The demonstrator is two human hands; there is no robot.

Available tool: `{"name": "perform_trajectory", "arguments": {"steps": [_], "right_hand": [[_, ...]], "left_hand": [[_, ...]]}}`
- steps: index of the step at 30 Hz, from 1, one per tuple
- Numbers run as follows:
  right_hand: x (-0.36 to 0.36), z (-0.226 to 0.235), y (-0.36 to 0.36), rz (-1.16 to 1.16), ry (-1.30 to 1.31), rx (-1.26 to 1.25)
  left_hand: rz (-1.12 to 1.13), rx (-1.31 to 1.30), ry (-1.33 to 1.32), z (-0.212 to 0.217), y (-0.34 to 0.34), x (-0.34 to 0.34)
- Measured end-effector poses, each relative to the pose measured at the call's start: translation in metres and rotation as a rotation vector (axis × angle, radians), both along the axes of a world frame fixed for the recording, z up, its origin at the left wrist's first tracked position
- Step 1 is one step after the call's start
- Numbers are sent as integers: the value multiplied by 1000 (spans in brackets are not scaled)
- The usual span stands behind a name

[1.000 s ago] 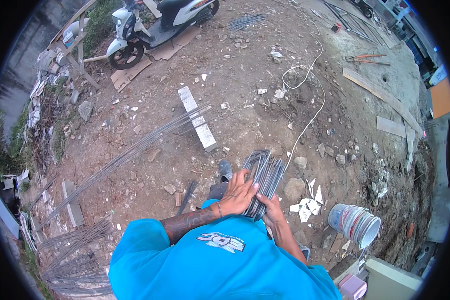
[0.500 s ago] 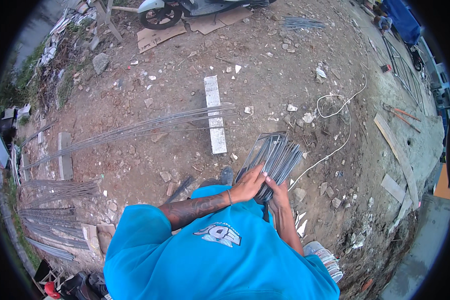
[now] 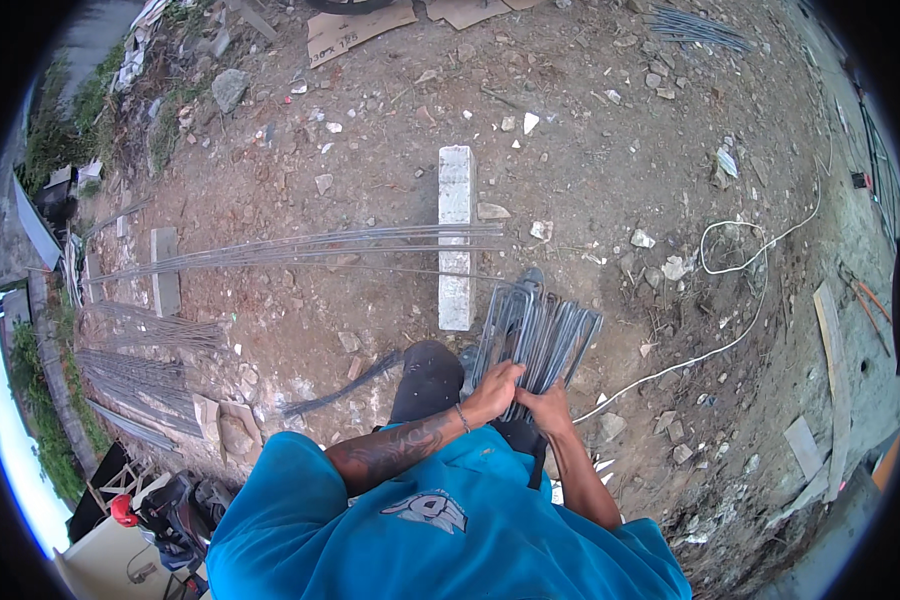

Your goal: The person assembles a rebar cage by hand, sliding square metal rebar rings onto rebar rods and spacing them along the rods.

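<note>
Both hands clamped on a bundle of bent steel rods

Left hand (image 3: 495,388) and right hand (image 3: 545,408) sit close together, fingers curled round the near end of the rod bundle (image 3: 537,335), which fans out over the dirt ahead. Beyond it lie a white concrete block (image 3: 456,235), long straight bars (image 3: 300,248) across it, and a white cable (image 3: 730,300) to the right. Both forearms reach forward, elbows bent.

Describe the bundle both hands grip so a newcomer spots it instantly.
Start at the white concrete block lying on the dirt. Just right of its near end, the left hand and right hand hold a bundle of bent steel rods. Unlike the long straight rods lying across the block, these are short, looped pieces.
</note>
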State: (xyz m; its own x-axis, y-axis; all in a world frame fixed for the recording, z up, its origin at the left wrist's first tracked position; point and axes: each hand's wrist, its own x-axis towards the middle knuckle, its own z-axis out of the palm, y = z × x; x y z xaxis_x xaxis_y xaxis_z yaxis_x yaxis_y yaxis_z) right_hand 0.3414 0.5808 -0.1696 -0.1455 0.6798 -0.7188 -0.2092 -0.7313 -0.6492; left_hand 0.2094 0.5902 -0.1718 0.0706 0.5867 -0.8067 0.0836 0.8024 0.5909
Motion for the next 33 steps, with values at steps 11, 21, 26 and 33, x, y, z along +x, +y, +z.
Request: {"name": "perform_trajectory", "arguments": {"steps": [11,21,26,33], "right_hand": [[33,-261,91,-120,26,-65],[23,-437,84,-142,-114,-174],[5,-455,77,-210,-205,-187],[-12,-434,100,-243,-171,-253]], "left_hand": [[-10,-115,-116,-258,102,48],[-212,-114,54,-423,108,32],[-147,16,-23,-419,88,3],[-107,36,-82,-416,102,-18]]}}
